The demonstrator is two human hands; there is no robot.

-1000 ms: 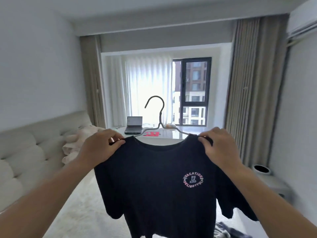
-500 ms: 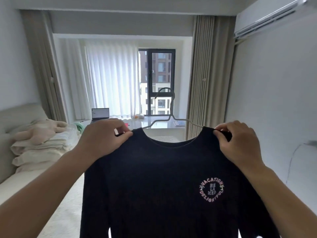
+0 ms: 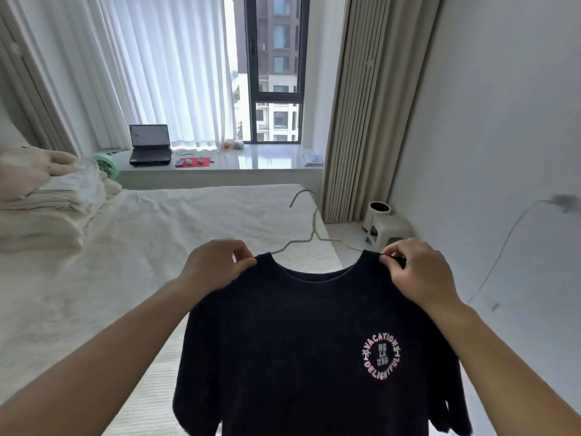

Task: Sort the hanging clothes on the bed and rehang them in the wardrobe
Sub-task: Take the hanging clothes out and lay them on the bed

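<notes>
A black T-shirt [image 3: 292, 347] with a round pink logo on its chest hangs on a thin pale wire hanger [image 3: 312, 226], whose hook points up and away from me. My left hand [image 3: 215, 265] pinches the shirt's left shoulder by the collar. My right hand [image 3: 418, 272] pinches the right shoulder in the same way. The shirt hangs spread between them over the right edge of the white bed [image 3: 132, 256]. The hanger's arms are hidden inside the shirt. No wardrobe is in view.
Folded cream bedding [image 3: 47, 199] is stacked at the bed's left. A laptop [image 3: 150, 145] sits on the window ledge beyond. A white stool [image 3: 390, 229] carrying a cup stands by the beige curtain [image 3: 358, 108]. A white wall [image 3: 503, 152] runs along the right.
The view has tilted down and the shirt has come lower, now over the bed's edge instead of in front of the window. Both hands keep their pinch on the shoulders.
</notes>
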